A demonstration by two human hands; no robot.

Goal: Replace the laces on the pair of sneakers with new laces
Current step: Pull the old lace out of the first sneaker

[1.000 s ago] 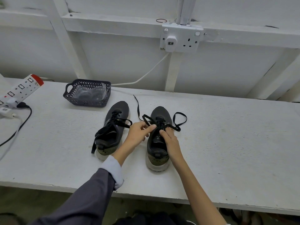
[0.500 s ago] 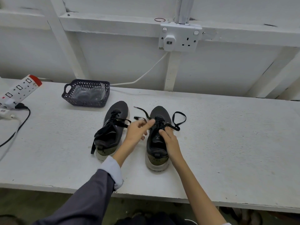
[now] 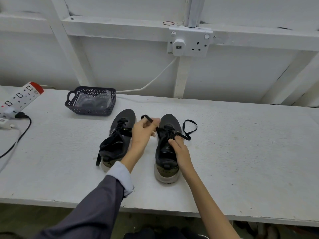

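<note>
Two dark sneakers stand side by side on the white table (image 3: pixel 241 152), toes pointing away from me. The left sneaker (image 3: pixel 119 140) has a black lace hanging loose over its near left side. My left hand (image 3: pixel 143 133) pinches one end of the black lace (image 3: pixel 189 129) of the right sneaker (image 3: pixel 166 149) and holds it up between the two shoes. My right hand (image 3: pixel 179 149) rests on the right sneaker's tongue, fingertips pressing the lace crossing. The lace's other end lies in a loop on the table to the right of that shoe.
A dark plastic basket (image 3: pixel 90 101) with clear-wrapped items sits behind the left sneaker. A white power strip (image 3: pixel 19 99) with a black cable lies at the far left. A wall socket (image 3: pixel 189 41) with a white cord is above the table.
My left hand has pulled the lace end out to the left and up, so the long free end that lay toward the back now bends over my fingers. My right hand has stayed on the shoe.
</note>
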